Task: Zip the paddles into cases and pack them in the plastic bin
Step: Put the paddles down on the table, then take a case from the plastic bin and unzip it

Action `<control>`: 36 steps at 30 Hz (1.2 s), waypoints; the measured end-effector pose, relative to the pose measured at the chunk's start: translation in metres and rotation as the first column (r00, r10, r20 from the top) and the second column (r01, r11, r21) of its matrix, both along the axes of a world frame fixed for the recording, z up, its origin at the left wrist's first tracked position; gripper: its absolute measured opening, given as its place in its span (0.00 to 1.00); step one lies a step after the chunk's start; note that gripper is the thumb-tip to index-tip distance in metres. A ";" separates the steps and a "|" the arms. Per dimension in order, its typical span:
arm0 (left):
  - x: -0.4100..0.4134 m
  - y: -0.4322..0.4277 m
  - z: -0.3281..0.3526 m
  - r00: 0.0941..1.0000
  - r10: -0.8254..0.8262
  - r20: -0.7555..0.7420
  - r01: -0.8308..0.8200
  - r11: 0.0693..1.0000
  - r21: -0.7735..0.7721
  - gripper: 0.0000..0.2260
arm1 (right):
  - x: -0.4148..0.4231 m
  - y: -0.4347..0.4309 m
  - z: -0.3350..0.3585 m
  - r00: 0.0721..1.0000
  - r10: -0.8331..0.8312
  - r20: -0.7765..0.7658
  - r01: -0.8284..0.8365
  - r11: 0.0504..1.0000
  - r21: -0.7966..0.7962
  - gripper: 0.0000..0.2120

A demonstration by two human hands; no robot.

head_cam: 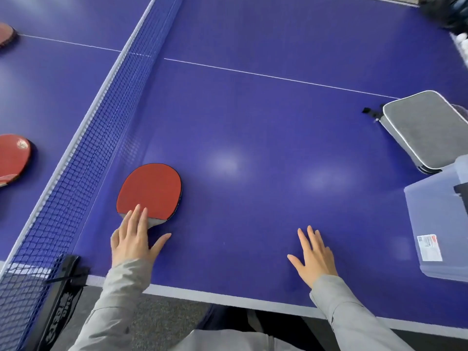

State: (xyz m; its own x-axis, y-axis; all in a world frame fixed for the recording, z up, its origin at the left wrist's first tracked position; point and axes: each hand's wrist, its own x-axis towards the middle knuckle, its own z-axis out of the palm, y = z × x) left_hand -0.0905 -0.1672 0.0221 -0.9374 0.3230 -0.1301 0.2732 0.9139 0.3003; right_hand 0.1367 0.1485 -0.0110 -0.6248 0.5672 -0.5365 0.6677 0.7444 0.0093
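Observation:
A red paddle (149, 190) lies flat on the blue table, just right of the net. My left hand (133, 239) rests open over its handle, fingers spread and reaching onto the blade's base, so the handle is hidden. My right hand (315, 257) lies flat and open on the bare table, holding nothing. Grey paddle cases (428, 127) are stacked at the right, a black zipper pull sticking out at their left end. The clear plastic bin (438, 224) stands at the right edge, cut off by the frame.
The blue net (83, 158) runs diagonally from the clamp post (63, 287) at the near edge to the far side. Beyond it lie two more red paddles (12, 158), (6, 34). The table's white near edge (228, 297) runs below my hands.

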 end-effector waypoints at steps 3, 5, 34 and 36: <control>0.008 0.040 0.007 0.981 -0.190 0.044 0.193 0.978 -0.075 0.51 | 0.000 0.004 0.010 0.998 -0.034 -0.052 0.035 0.999 0.016 0.35; 0.014 0.069 0.007 0.950 -0.303 0.074 0.310 0.941 -0.134 0.53 | 0.001 0.010 0.019 0.996 -0.047 -0.080 0.049 0.998 0.028 0.34; 0.270 0.462 0.130 0.777 -0.617 -0.126 0.599 0.786 -0.154 0.34 | 0.231 0.277 0.180 0.898 -0.046 -0.437 0.208 0.920 0.332 0.28; 0.278 0.480 0.133 0.786 -0.607 -0.120 0.591 0.794 -0.146 0.34 | 0.239 0.300 0.183 0.906 -0.056 -0.420 0.208 0.922 0.326 0.28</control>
